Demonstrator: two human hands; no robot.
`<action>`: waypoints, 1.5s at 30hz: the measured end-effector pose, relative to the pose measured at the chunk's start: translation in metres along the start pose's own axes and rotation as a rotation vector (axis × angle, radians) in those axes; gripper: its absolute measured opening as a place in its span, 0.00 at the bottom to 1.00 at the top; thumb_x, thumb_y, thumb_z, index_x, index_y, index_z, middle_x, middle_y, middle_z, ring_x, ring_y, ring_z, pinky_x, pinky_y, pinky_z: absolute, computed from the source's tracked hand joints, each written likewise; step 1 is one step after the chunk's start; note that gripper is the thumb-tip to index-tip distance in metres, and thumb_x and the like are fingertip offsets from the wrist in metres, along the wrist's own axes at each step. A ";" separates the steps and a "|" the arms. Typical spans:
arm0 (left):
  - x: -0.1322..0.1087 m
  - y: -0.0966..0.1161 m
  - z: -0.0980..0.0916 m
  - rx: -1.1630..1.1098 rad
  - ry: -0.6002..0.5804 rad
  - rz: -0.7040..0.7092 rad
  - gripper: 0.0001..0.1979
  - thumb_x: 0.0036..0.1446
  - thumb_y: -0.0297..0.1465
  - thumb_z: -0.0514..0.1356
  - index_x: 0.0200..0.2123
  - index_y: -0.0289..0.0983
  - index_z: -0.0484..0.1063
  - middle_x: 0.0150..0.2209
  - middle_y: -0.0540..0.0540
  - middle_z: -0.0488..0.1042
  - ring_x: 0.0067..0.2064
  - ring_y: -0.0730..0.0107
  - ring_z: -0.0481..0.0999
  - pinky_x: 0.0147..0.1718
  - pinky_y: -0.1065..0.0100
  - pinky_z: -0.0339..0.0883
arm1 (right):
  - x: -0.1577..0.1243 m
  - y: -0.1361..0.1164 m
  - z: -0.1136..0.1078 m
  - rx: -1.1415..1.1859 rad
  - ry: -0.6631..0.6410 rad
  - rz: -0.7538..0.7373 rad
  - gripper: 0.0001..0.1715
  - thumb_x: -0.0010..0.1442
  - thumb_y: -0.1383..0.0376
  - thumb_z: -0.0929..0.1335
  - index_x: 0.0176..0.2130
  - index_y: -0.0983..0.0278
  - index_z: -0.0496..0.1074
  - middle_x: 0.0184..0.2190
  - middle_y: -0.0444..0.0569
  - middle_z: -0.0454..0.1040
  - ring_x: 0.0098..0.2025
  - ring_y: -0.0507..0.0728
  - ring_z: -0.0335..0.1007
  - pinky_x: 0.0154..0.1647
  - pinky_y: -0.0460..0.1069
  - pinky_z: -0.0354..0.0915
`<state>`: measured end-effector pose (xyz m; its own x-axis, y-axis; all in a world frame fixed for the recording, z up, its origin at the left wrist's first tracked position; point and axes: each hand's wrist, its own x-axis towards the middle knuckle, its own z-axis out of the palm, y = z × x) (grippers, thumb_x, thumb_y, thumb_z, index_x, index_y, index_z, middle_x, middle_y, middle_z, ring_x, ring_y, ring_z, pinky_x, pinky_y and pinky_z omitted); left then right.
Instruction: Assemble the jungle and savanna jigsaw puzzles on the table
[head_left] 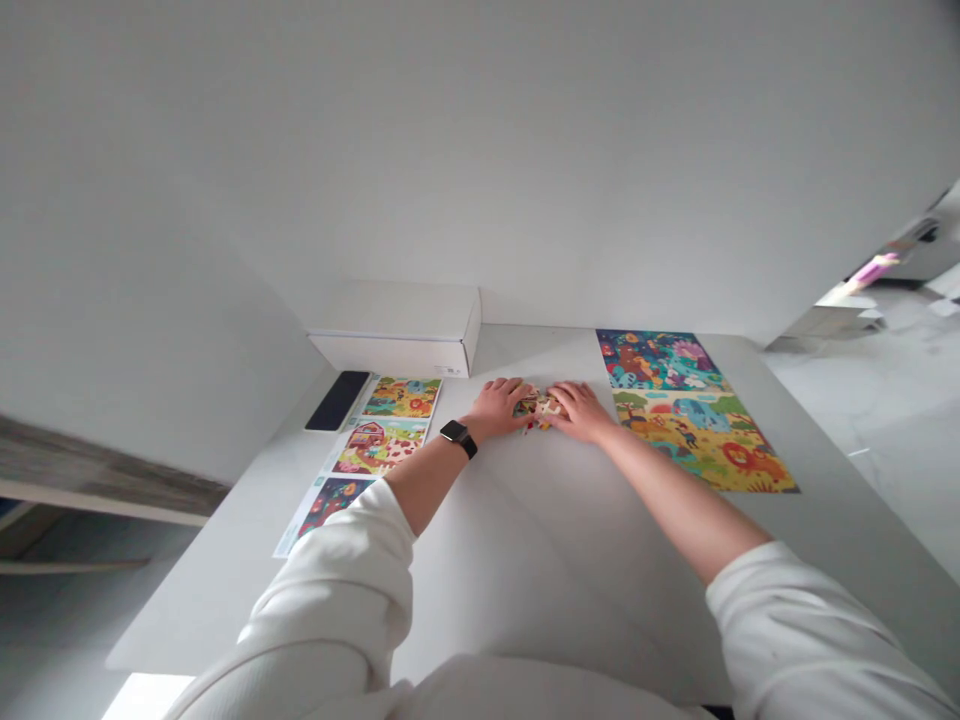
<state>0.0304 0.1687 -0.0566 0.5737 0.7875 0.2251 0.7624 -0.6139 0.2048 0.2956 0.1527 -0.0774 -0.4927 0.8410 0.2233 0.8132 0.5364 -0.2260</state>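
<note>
A small heap of colourful puzzle pieces (pixel 538 408) lies on the white table (pixel 525 540), between my two hands. My left hand (pixel 501 406), with a black watch on its wrist, rests against the heap's left side. From the right, my right hand (pixel 580 411) touches the heap, its fingers over some pieces. Both hands have their fingers stretched out. Two assembled puzzles lie to the right: a dark blue one (pixel 660 360) at the back and a yellow animal one (pixel 705 440) nearer me.
At the back left stands a closed white box (pixel 397 330) against the wall. In front of it lie a dark phone (pixel 337 401) and a sheet with three printed pictures (pixel 379 446). A wall (pixel 562 160) rises behind the table.
</note>
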 end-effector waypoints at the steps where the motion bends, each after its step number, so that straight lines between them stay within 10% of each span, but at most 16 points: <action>1: 0.004 -0.002 -0.001 0.013 -0.002 -0.006 0.32 0.68 0.49 0.66 0.69 0.42 0.73 0.71 0.36 0.71 0.68 0.43 0.71 0.66 0.46 0.64 | 0.003 0.004 -0.001 -0.003 -0.005 0.022 0.34 0.74 0.49 0.67 0.71 0.62 0.69 0.70 0.64 0.70 0.72 0.71 0.65 0.76 0.70 0.56; 11: -0.007 -0.011 0.004 0.048 0.043 0.134 0.49 0.59 0.62 0.68 0.76 0.44 0.65 0.75 0.33 0.65 0.72 0.37 0.66 0.71 0.41 0.57 | -0.008 0.028 0.000 -0.072 -0.062 0.013 0.53 0.63 0.40 0.75 0.75 0.60 0.65 0.73 0.66 0.65 0.75 0.77 0.59 0.75 0.72 0.56; 25: 0.021 -0.016 -0.010 -0.004 0.012 0.172 0.36 0.65 0.52 0.68 0.71 0.44 0.72 0.68 0.35 0.74 0.68 0.45 0.71 0.69 0.47 0.61 | 0.008 0.027 -0.027 -0.020 -0.016 -0.078 0.43 0.65 0.47 0.76 0.70 0.62 0.70 0.66 0.63 0.75 0.66 0.73 0.72 0.69 0.66 0.67; 34: -0.055 0.031 -0.045 -0.145 0.237 -0.027 0.19 0.72 0.38 0.62 0.63 0.41 0.77 0.63 0.38 0.79 0.66 0.50 0.74 0.68 0.48 0.67 | -0.054 -0.016 -0.057 0.182 0.259 0.128 0.26 0.72 0.57 0.67 0.65 0.59 0.75 0.55 0.58 0.82 0.58 0.67 0.80 0.63 0.63 0.74; 40: -0.104 0.075 -0.051 -0.415 0.152 -0.182 0.12 0.72 0.34 0.61 0.53 0.41 0.82 0.49 0.44 0.85 0.37 0.68 0.81 0.45 0.64 0.77 | -0.097 -0.065 -0.050 0.267 0.187 0.232 0.18 0.72 0.60 0.68 0.56 0.58 0.81 0.48 0.52 0.85 0.41 0.59 0.82 0.49 0.55 0.77; 45: -0.104 0.097 -0.029 -0.464 0.074 -0.147 0.11 0.71 0.33 0.62 0.48 0.40 0.84 0.45 0.45 0.86 0.39 0.66 0.82 0.47 0.65 0.77 | -0.104 -0.091 -0.031 0.082 0.089 0.323 0.14 0.72 0.63 0.68 0.49 0.58 0.84 0.48 0.53 0.84 0.47 0.62 0.81 0.52 0.55 0.75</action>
<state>0.0358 0.0259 -0.0329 0.4346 0.8719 0.2256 0.6099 -0.4692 0.6386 0.2821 0.0147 -0.0510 -0.1819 0.9608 0.2094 0.8935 0.2504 -0.3729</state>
